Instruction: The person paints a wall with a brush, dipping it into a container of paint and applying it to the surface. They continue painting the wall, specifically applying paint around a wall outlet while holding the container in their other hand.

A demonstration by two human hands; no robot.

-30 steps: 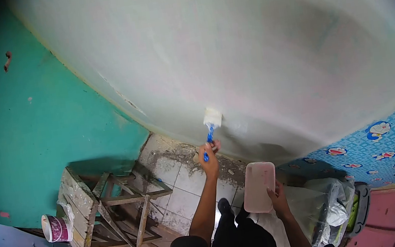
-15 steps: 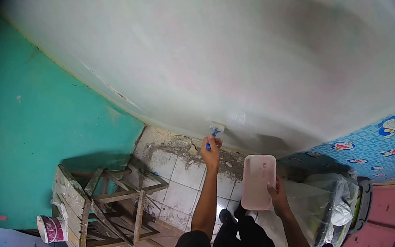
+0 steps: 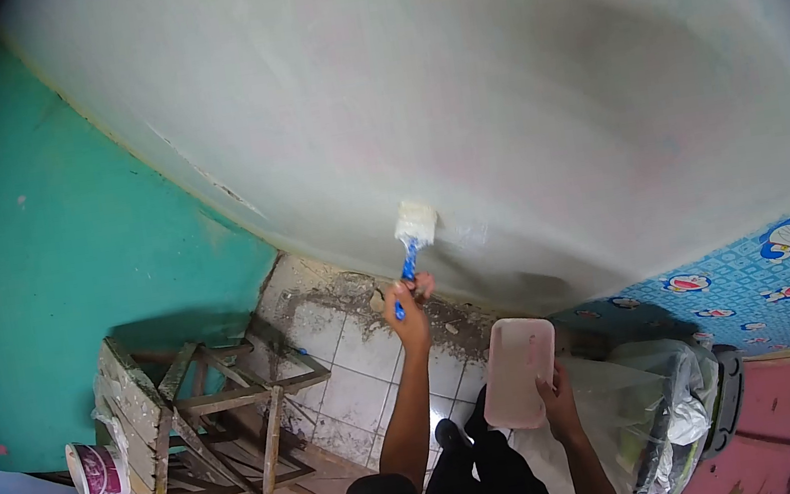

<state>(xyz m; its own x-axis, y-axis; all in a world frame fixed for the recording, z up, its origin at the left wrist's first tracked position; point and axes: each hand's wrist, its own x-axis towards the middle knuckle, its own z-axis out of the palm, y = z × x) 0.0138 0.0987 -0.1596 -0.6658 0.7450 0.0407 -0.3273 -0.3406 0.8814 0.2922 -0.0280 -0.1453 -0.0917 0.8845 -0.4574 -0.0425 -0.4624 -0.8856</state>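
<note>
Brush on pale wall, tray held low.

Left hand (image 3: 407, 304) clenched round the blue handle of a paintbrush (image 3: 409, 240); its white bristles press the pale wall (image 3: 493, 82) just above the floor line, at 12 o'clock from the fist. Right hand (image 3: 554, 396) grips the lower edge of a pink paint tray (image 3: 520, 369), at 4 o'clock from the brush, well apart. Wooden stool (image 3: 202, 421) on its side on the tiled floor (image 3: 364, 383) at 8 o'clock; small paint tub (image 3: 95, 470) just beside it. Teal wall (image 3: 65, 273) at 9 o'clock. Plastic bag (image 3: 664, 401) at 5 o'clock.
</note>
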